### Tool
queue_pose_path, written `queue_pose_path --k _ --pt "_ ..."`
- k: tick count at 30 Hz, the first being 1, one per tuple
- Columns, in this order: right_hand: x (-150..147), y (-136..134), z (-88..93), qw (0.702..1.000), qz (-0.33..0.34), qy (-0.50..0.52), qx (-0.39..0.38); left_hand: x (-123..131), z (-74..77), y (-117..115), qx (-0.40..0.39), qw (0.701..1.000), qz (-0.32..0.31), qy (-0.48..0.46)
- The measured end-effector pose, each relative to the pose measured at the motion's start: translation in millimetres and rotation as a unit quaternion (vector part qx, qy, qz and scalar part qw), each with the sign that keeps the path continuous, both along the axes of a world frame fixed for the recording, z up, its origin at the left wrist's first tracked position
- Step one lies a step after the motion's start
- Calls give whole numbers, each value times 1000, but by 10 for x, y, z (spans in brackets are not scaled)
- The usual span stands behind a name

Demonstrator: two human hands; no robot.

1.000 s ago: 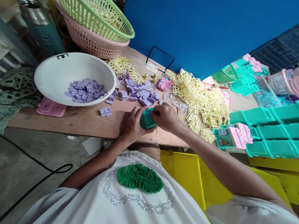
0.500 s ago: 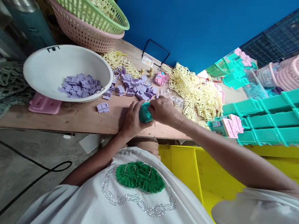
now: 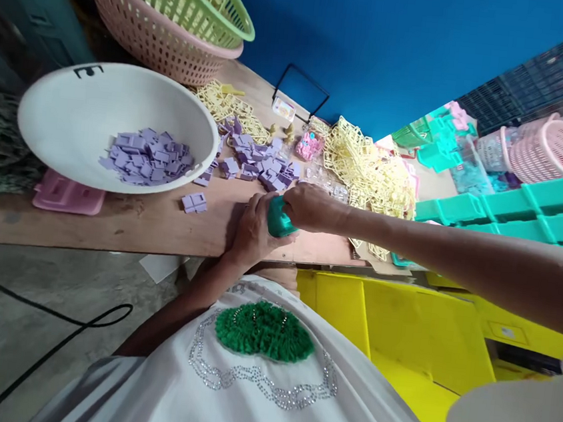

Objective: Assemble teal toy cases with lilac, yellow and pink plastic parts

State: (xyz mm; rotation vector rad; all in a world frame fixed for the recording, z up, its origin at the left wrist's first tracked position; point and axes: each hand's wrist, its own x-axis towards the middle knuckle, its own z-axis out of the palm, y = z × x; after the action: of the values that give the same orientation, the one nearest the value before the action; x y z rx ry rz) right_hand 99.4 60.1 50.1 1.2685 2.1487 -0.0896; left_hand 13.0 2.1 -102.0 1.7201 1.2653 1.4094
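Near the left end of the tabletop [image 3: 153,234], a white bowl [image 3: 70,111] of loose purple pieces [image 3: 150,160], with a pink molded piece [image 3: 69,195] showing from under its front rim. Next, a lone purple plate [image 3: 194,202] lying flat, and beyond it a purple heap [image 3: 269,164]. Midway along, near the front edge, a small teal plastic piece [image 3: 279,218], clasped in the grip of the left hand [image 3: 253,227]. Against its right side, the right hand [image 3: 315,208], curled, fingertips hidden, its grip impossible to tell. Farther right, tangled pale yellow frames [image 3: 369,166], then teal trays [image 3: 528,203].
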Motion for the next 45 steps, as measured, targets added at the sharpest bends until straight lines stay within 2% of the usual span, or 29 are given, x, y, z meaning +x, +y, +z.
queue_pose_path --k 7,16,20,23,32,40,43,45 --pt "-46 24 -78 1000 -5 2 15 3 1 9 -11 1000 -1 2" --pt "-83 117 300 996 -15 -62 -62 -82 4 16 4 999 3 38" --pt "-93 197 240 991 6 -69 -113 -79 11 16 0 999 6 33" --pt "-102 228 169 988 -11 -72 -138 -71 28 9 -6 999 5 32" --pt "-207 98 129 986 -96 -91 -97 -70 20 -6 -13 999 -6 52" --pt "-242 146 73 988 -111 -69 -77 -79 18 1 3 998 -19 53" --pt "-122 248 148 981 -115 -19 -156 -107 14 -1 4 999 -14 48" --pt "53 306 202 972 -113 77 -191 -138 5 6 7 999 -23 34"
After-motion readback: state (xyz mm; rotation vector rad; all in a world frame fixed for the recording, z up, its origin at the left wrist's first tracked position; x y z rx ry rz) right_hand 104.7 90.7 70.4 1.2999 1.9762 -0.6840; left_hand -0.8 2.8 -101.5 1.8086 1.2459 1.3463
